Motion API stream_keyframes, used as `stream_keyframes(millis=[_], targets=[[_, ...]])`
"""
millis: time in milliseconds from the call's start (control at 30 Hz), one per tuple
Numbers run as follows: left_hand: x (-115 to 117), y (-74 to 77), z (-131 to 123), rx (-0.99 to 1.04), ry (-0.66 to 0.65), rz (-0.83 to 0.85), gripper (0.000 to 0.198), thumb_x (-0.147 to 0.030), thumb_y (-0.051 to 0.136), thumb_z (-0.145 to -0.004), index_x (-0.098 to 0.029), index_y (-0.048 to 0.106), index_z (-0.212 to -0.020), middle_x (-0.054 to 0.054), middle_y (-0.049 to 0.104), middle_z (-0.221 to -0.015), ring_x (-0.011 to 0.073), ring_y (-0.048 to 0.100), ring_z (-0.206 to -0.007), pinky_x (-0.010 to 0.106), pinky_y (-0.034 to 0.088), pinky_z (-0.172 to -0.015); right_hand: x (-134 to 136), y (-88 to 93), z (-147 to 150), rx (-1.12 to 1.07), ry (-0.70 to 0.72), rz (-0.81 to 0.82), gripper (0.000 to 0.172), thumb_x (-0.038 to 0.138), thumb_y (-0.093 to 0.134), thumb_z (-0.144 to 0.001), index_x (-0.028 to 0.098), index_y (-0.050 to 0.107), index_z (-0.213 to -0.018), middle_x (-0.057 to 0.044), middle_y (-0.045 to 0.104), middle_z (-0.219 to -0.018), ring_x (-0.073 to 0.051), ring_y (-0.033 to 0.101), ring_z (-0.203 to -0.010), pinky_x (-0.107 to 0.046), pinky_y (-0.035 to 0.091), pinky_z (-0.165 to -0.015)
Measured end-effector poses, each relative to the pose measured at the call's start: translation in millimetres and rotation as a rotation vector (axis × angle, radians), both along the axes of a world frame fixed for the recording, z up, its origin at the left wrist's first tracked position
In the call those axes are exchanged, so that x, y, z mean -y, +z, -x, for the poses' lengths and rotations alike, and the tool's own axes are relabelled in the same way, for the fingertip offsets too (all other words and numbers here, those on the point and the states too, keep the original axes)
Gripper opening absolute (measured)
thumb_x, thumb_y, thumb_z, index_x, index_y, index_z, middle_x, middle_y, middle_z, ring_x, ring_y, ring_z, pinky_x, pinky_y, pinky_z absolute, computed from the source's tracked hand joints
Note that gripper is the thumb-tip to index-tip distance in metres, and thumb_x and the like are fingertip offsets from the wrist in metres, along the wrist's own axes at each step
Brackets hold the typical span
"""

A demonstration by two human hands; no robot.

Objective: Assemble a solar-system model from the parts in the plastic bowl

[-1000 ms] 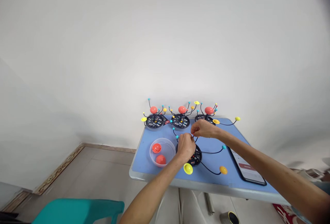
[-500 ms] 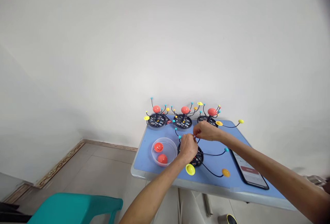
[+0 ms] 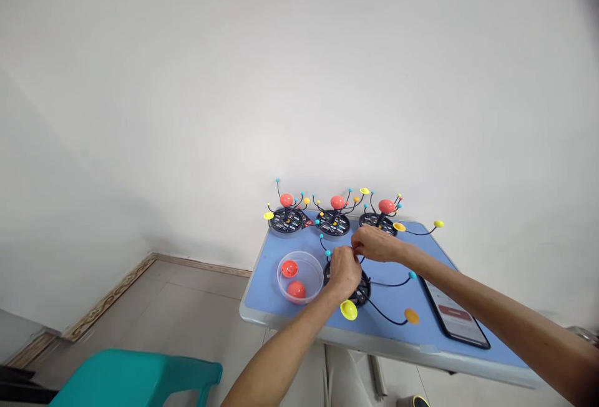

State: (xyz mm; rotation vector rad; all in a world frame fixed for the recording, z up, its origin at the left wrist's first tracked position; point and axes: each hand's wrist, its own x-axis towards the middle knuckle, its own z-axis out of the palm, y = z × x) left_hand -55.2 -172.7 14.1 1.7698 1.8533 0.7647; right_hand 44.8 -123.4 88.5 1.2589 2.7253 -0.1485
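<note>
A black round model base (image 3: 362,294) with curved arms lies near the front of the blue table (image 3: 266,301). Yellow, orange and teal balls tip its arms. Over this base is my left hand (image 3: 345,269), its fingers pinched together. My right hand (image 3: 374,243) meets it from the right, also with closed fingertips. What the fingertips hold is too small and hidden to make out. To the left, a clear round bowl (image 3: 315,269) contains two red half-shells (image 3: 296,289), one showing its hollow side.
Three similar models with red balls (image 3: 286,200) line the table's back edge by the wall. A phone (image 3: 453,313) lies at the right under my right forearm. A teal stool (image 3: 121,376) stands at lower left.
Both hands stay together over the front model, with only a slight shift of the fingers. The whole view has moved slightly.
</note>
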Motion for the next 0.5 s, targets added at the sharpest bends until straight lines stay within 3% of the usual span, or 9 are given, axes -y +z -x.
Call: stream_keyframes(millis=[333, 500], targets=[[-2.4, -2.8, 0.7, 0.047, 0.014, 0.009, 0.025, -0.01, 0.048, -0.089, -0.011, 0.073, -0.093, 0.021, 0.071, -0.103, 0.0279, 0.065, -0.103, 0.033, 0.045, -0.081, -4.2, -3.7, -0.9, 0.066, 0.009, -0.054, 0.019, 0.014, 0.058, -0.078, 0.017, 0.077, -0.083, -0.013, 0.074, -0.091, -0.028, 0.068, -0.089, -0.028, 0.044, -0.066], [1.8, 2.6, 1.5, 0.08, -0.003, -0.034, 0.026, -0.01, 0.046, -0.09, -0.01, 0.072, -0.094, 0.02, 0.071, -0.101, 0.0279, 0.066, -0.101, 0.033, 0.047, -0.082, -7.8, -3.3, -4.6, 0.027, 0.012, -0.038, 0.016, 0.018, 0.06, -0.077, 0.018, 0.076, -0.082, -0.011, 0.074, -0.087, -0.026, 0.068, -0.084, -0.026, 0.042, -0.061]])
